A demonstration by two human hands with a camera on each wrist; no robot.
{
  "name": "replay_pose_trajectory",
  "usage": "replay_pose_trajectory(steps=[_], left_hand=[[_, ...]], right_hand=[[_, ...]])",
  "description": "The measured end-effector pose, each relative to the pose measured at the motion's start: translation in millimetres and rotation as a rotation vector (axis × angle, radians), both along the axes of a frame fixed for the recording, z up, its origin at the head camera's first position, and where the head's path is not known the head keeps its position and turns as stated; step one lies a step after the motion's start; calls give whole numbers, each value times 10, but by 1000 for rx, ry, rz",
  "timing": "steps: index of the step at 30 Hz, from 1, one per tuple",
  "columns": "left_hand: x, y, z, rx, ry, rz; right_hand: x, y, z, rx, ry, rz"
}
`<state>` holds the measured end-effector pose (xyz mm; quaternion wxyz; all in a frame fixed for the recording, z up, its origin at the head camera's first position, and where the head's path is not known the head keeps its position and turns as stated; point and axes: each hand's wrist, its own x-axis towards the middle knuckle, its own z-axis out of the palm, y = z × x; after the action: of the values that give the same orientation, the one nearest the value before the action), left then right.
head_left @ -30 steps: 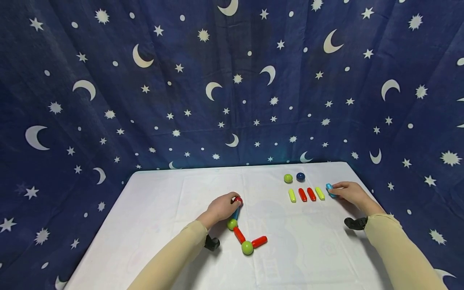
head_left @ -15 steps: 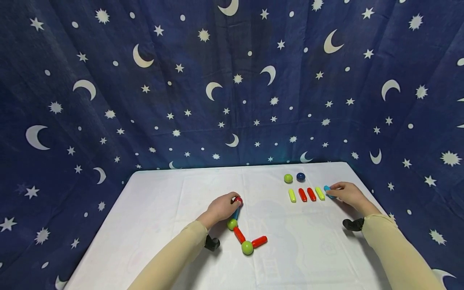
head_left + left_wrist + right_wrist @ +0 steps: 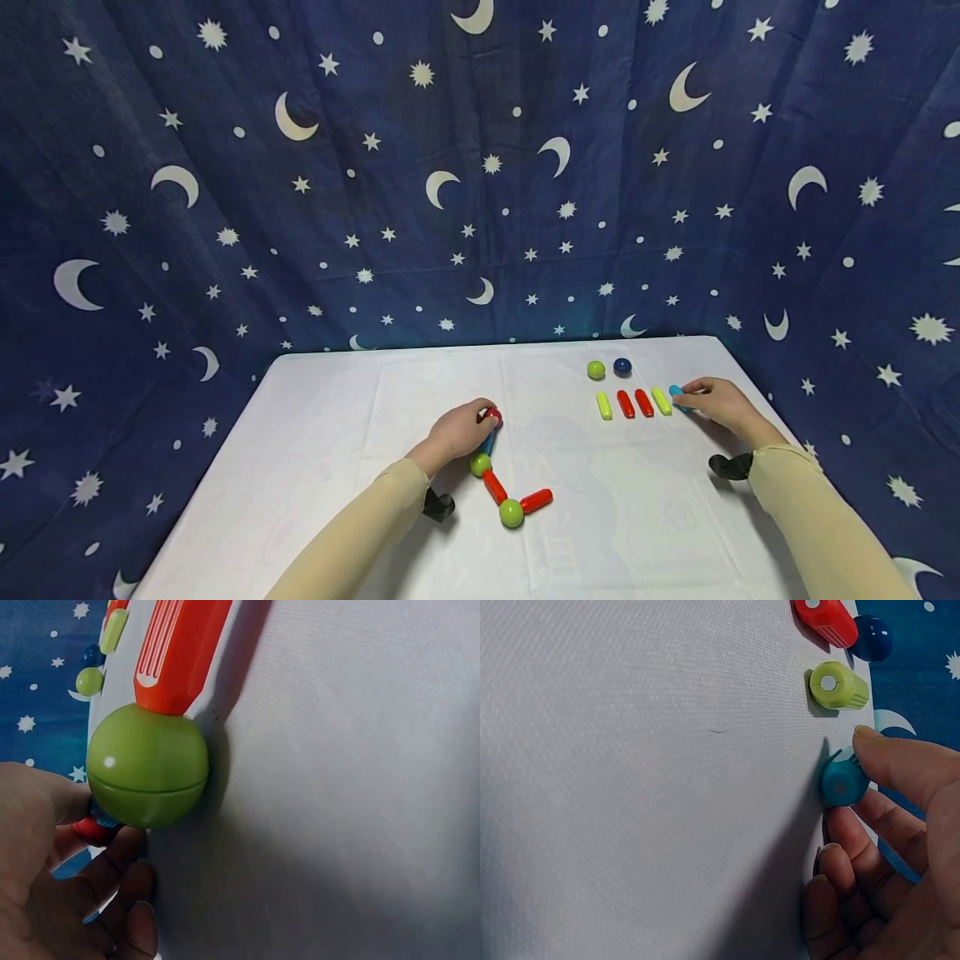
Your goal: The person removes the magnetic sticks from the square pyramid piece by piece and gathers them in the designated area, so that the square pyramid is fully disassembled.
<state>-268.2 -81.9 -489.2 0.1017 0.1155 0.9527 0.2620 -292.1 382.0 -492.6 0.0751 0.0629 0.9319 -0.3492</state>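
Observation:
My left hand [image 3: 456,429] grips the red ball [image 3: 493,414] at the far end of a chain on the white table. From that ball the chain runs through a blue rod [image 3: 488,442], a green ball [image 3: 481,465] and a red rod [image 3: 494,487]. A larger-looking green ball [image 3: 512,512] follows at the near corner, where a second red rod [image 3: 536,501] points off to the right. At the table's right side, my right hand [image 3: 722,400] pinches a light blue rod [image 3: 844,782] between thumb and fingers, low over the cloth; the fingers partly cover it.
Left of the right hand stands a row of rods: a yellow-green rod [image 3: 662,401], two red rods [image 3: 644,402] and another yellow-green rod [image 3: 604,406]. Behind them lie a green ball [image 3: 596,369] and a dark blue ball [image 3: 622,366]. A starry curtain [image 3: 480,208] borders the table.
My right hand has shifted slightly left with the light blue rod, closer to the yellow-green rod, then held still. My left hand and the chain have stayed put.

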Motion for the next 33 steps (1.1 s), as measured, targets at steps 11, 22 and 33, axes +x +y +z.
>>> replay_pose_trajectory(steps=[11,22,33], left_hand=[[81,-37,-10,76,-14,41],[220,-52,-29,165,-43,78],[102,32,-34,192,-45,-100]], right_hand=[[6,27,22,-26,41,-13],[-3,-597,325,-66,290,102],[87,-1922,121,-163,152,537]])
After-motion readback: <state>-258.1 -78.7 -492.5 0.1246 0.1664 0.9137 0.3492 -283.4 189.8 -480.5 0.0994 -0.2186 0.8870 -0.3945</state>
